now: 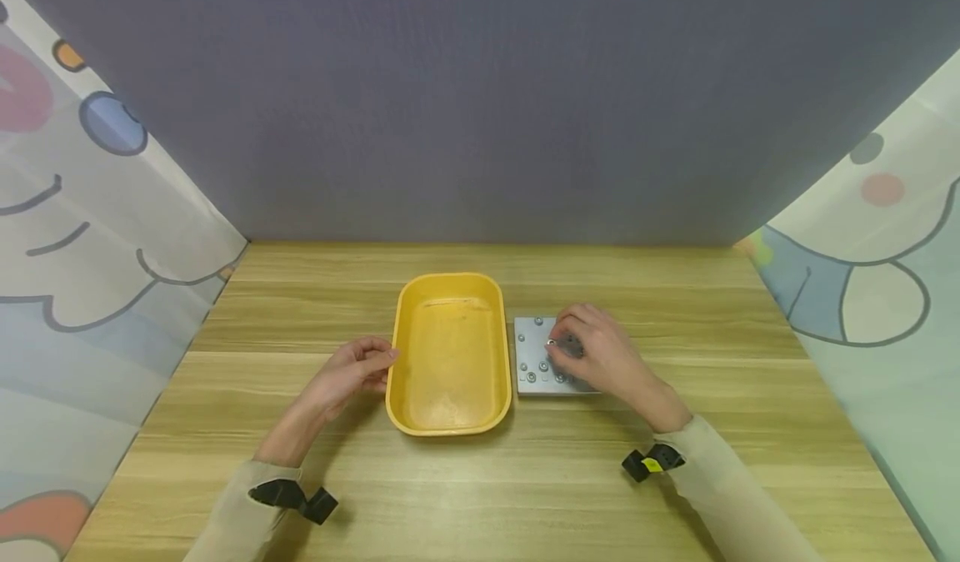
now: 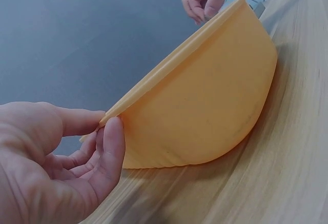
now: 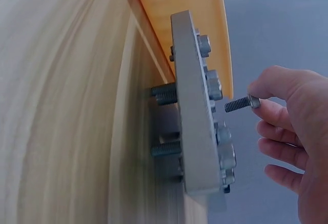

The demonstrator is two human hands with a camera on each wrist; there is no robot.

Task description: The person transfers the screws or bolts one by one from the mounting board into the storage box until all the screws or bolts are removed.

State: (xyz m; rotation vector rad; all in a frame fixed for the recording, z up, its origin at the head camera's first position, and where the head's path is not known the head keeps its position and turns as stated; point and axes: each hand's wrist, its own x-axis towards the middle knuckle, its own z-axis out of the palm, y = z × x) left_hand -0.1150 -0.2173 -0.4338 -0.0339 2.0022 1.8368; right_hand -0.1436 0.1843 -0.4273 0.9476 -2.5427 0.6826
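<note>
A yellow plastic tray (image 1: 450, 426) lies on the table, and my left hand (image 1: 352, 376) pinches its left rim between thumb and fingers, as the left wrist view (image 2: 61, 157) also shows. To the tray's right is a grey metal plate (image 1: 529, 347) with several screws set in it; threaded ends stick out below in the right wrist view. Between thumb and forefinger my right hand (image 1: 600, 353) pinches a socket-head screw (image 3: 240, 104) by its head. That screw is above the plate and apart from it, its thread pointing toward the plate's top face.
The wood-grain table (image 1: 450, 504) carries the tray and plate side by side. A grey panel (image 1: 480, 112) rises behind the table, and printed curtains (image 1: 97, 237) hang at both sides. A dark camera strap is worn on each wrist.
</note>
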